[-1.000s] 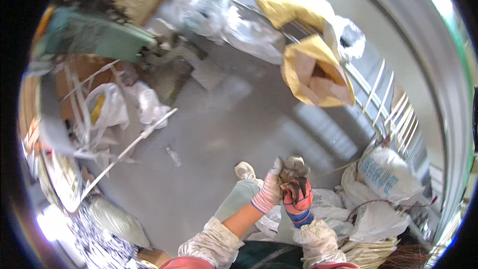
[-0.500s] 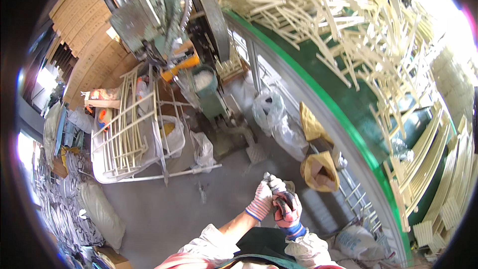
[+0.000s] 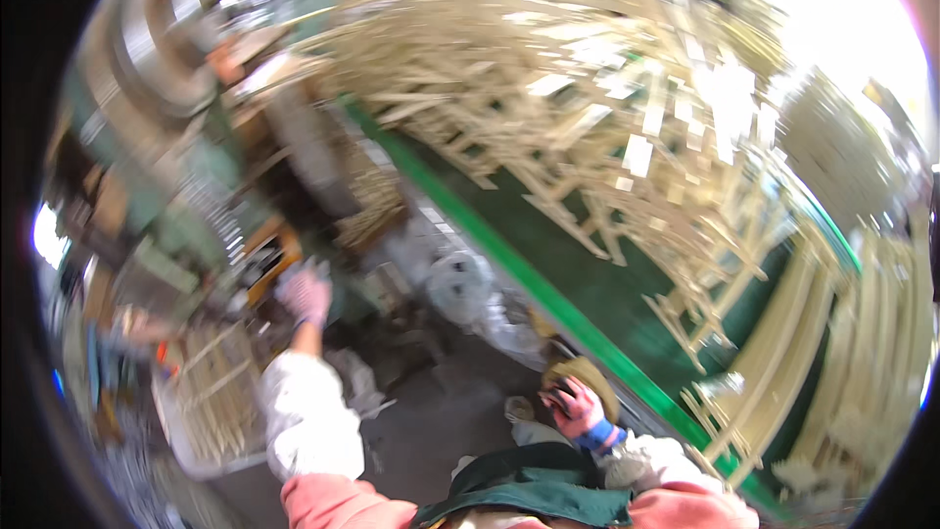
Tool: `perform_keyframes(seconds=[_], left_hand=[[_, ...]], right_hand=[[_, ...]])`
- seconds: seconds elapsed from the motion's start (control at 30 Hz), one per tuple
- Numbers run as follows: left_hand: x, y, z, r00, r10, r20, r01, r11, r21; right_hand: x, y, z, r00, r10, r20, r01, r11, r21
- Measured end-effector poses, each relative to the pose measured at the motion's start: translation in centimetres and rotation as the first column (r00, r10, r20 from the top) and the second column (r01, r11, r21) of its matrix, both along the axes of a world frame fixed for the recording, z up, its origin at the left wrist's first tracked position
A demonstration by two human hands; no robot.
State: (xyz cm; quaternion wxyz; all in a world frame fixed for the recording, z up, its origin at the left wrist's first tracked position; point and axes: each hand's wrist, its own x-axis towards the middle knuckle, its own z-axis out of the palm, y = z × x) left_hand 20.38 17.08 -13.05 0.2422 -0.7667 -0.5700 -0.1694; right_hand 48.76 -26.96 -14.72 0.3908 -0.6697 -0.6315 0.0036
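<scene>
My left hand [image 3: 305,296], in a pale striped work glove, is stretched far forward to the green machine [image 3: 166,152]. It is right beside an orange-yellow tray [image 3: 270,253] with dark contents. Motion smears its fingers, so what it touches or holds is unclear. Close to my body, my right hand [image 3: 582,411], gloved in pink with a blue cuff, is closed around a small black object [image 3: 560,394] whose kind I cannot make out. Behind that hand, near the conveyor's edge, stands an open tan sack [image 3: 597,382].
A green-edged conveyor table [image 3: 509,269] runs diagonally on the right, heaped with pale thin strips [image 3: 627,118]. Longer strips [image 3: 783,333] lie bundled at its near end. On the floor are clear plastic bags [image 3: 460,286] and, at left, a white bin [image 3: 201,470] of pale sticks.
My hands were together in front of my body; the left has reached forward to the machine, while the right stays low with the black object. The view has swung to the right.
</scene>
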Motion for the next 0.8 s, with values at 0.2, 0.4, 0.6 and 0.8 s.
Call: perform_keyframes(seconds=[0.2,0.4,0.6,0.8], left_hand=[[4.4,-1.6,1.3,0.988,-0.03,0.154,0.01,0.992,0.129],[15.8,-9.2,1.0,0.795,-0.555,0.243,0.519,0.831,0.198],[25.6,-25.2,-3.0,0.401,-0.686,0.608,0.915,0.339,-0.22],[31.7,-40.5,-1.5,-0.122,-0.739,0.663,0.929,-0.321,-0.186]], right_hand=[[7.9,-6.2,3.7,0.9,-0.392,0.19,0.369,0.918,0.148],[15.2,-17.2,6.9,0.201,-0.802,-0.563,0.961,0.272,-0.044],[10.6,-31.8,12.3,0.404,-0.785,0.47,0.554,-0.2,-0.808],[4.4,-32.2,5.9,0.476,-0.547,0.688,0.813,-0.025,-0.582]])
